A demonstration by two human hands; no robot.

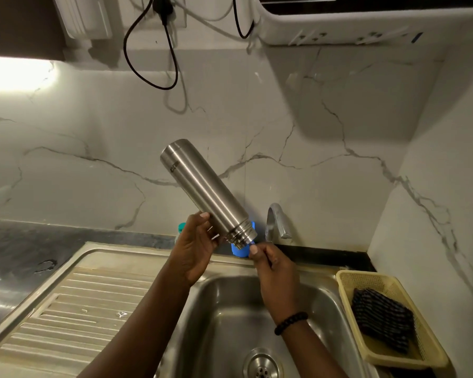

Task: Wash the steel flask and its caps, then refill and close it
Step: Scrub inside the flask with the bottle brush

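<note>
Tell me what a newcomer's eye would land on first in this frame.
The steel flask, tilted mouth-down above the sink, held by the left hand. The right hand pinches something blue at its threaded mouth, just left of the tap. At right, a yellow basket holds a dark striped cloth.
</note>
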